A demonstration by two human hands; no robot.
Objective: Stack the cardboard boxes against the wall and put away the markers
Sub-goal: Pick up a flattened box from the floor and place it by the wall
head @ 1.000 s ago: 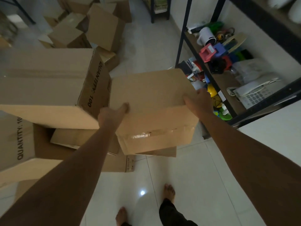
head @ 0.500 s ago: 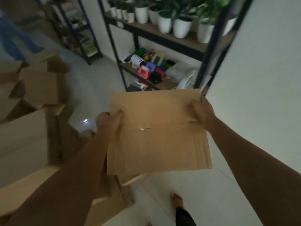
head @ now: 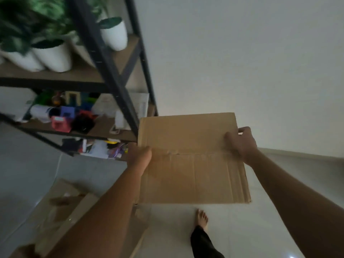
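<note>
My left hand (head: 140, 155) grips the left edge of the cardboard box (head: 191, 159), thumb on top and fingers curled under, and my right hand (head: 241, 143) clamps the opposite edge the same way, so the box hangs between them at chest height, well clear of the floor (head: 176, 229). Its long axis runs from one hand to the other, roughly level. The white wall (head: 242, 62) lies straight ahead of the box and a little to its right, and the bare floor at the wall's foot sits just beyond the box's far edge. Left of the box stands the black shelving unit (head: 115, 86) with potted plants and coloured clutter. My right hand is the nearer to the wall, so I judge that side leads.
</note>
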